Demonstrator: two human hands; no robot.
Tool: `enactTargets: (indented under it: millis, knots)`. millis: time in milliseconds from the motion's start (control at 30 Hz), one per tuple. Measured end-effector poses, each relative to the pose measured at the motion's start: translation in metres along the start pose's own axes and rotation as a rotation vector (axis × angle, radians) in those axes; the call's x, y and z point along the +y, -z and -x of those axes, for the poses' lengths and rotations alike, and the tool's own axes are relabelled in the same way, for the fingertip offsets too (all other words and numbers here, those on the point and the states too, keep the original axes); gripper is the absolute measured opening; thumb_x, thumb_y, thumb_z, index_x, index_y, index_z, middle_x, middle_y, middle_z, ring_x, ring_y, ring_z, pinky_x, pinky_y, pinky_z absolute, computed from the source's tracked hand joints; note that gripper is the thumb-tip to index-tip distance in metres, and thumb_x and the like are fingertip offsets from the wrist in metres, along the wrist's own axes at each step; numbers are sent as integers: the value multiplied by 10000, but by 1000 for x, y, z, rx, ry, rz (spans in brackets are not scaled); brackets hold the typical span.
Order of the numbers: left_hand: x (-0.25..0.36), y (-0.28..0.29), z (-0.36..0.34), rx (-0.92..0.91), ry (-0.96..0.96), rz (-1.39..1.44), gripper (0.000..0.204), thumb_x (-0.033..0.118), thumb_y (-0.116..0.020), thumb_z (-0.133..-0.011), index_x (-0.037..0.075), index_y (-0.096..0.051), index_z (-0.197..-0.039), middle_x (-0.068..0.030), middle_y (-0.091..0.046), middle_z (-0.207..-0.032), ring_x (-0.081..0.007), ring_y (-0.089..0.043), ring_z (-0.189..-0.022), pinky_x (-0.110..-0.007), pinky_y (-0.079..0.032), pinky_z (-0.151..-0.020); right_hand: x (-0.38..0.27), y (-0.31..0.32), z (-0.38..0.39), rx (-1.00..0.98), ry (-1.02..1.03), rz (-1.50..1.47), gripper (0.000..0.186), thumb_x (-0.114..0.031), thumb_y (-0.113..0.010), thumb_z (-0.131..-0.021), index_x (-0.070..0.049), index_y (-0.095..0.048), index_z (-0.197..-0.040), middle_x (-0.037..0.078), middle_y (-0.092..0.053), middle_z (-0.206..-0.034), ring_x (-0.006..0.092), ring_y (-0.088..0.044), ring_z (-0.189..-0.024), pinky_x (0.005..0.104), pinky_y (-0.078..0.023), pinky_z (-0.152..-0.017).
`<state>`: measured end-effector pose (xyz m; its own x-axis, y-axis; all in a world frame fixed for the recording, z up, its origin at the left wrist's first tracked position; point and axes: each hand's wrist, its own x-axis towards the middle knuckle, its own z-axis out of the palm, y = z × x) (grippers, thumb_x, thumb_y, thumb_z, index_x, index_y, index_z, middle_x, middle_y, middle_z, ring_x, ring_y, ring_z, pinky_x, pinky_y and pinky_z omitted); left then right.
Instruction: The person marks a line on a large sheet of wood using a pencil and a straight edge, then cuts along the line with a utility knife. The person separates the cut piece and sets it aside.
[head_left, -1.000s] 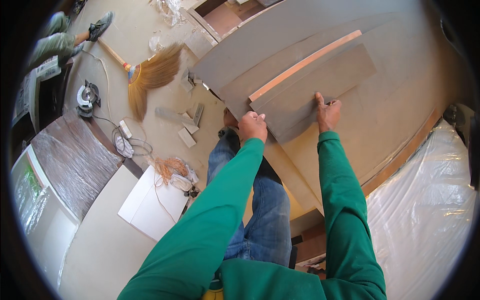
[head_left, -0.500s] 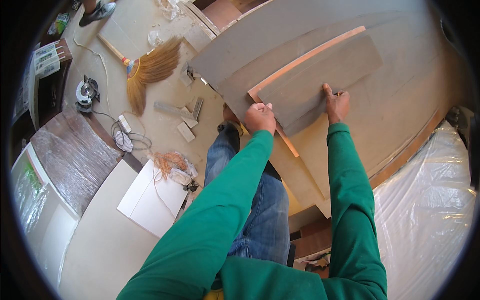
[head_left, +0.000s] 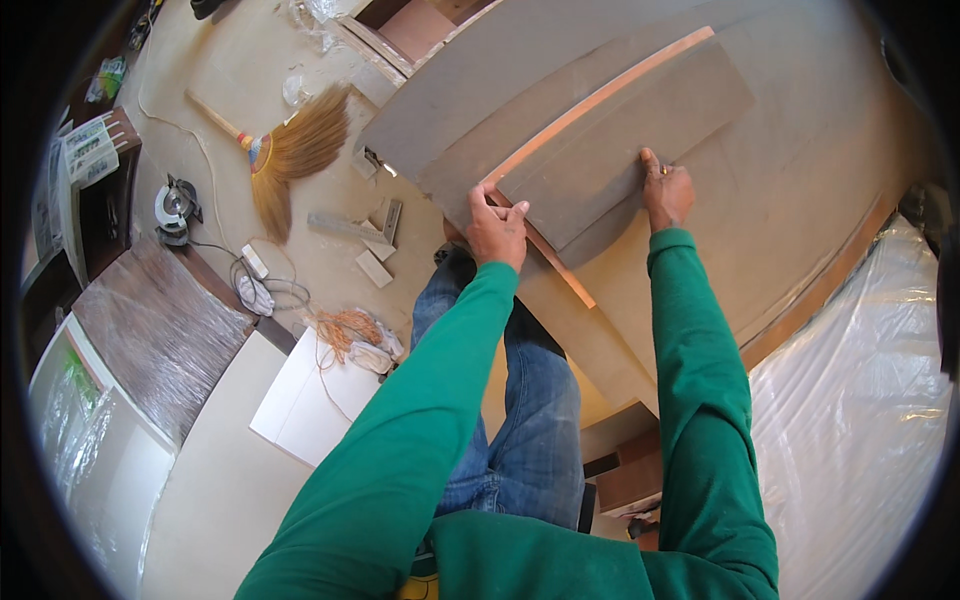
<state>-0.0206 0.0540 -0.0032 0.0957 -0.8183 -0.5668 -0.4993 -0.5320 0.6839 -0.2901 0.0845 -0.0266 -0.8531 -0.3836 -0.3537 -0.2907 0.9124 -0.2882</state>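
Note:
A flat grey-brown panel lies on the large board, bordered by a long orange-edged strip. A shorter orange-edged strip meets it at the panel's near left corner. My left hand is at that corner, index finger and thumb bent onto the strips. My right hand is closed at the panel's near edge with its thumb upward; something small and yellow shows at its fingers, too small to name.
At left lie a straw broom, a circular saw with cables, a metal square, offcuts, orange cord and a white panel. Plastic-covered items stand at right. A dark shoe shows at the top.
The shorter strip has come into view along the panel's left end. My left hand has risen onto the corner. My right hand is slightly higher. The other person's legs have mostly left the view.

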Motion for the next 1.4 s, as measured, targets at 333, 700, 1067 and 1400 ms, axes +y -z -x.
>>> enactTargets:
  millis: [333, 700, 1067, 1400]
  knots:
    - [11, 16, -12, -104, 17, 99, 429, 41, -781, -915, 51, -632, -1317, -50, -721, -760, -119, -715, -717, -288, -549, -683, -18, -2, 2, 3, -16, 67, 673, -618, -777, -882, 50, -704, -918, 264, -751, -944, 450, -722, -925, 500, -557, -827]
    - [6, 8, -13, -64, -6, 92, 421, 55, -807, -888, 43, -637, -1274, -41, -691, -719, -118, -691, -663, -297, -545, -663, -26, -1, -5, -3, 17, 6, 720, -637, -801, -848, 41, -697, -1069, 279, -746, -1034, 442, -722, -1005, 497, -560, -872]
    - [-6, 5, -22, -94, -27, 92, 384, 41, -794, -898, 24, -624, -1241, -33, -667, -704, -121, -681, -663, -295, -545, -658, -43, 20, -8, -188, -11, 146, 676, -579, -789, -878, 63, -740, -1084, 294, -740, -1121, 453, -712, -1061, 504, -556, -909]
    - [8, 12, -19, -163, 34, 156, 382, 26, -776, -900, 22, -607, -1243, -66, -682, -726, -153, -693, -677, -327, -555, -692, -33, 17, -13, -154, 25, 137, 675, -603, -780, -878, 50, -727, -1038, 282, -744, -1077, 463, -708, -1035, 523, -555, -881]
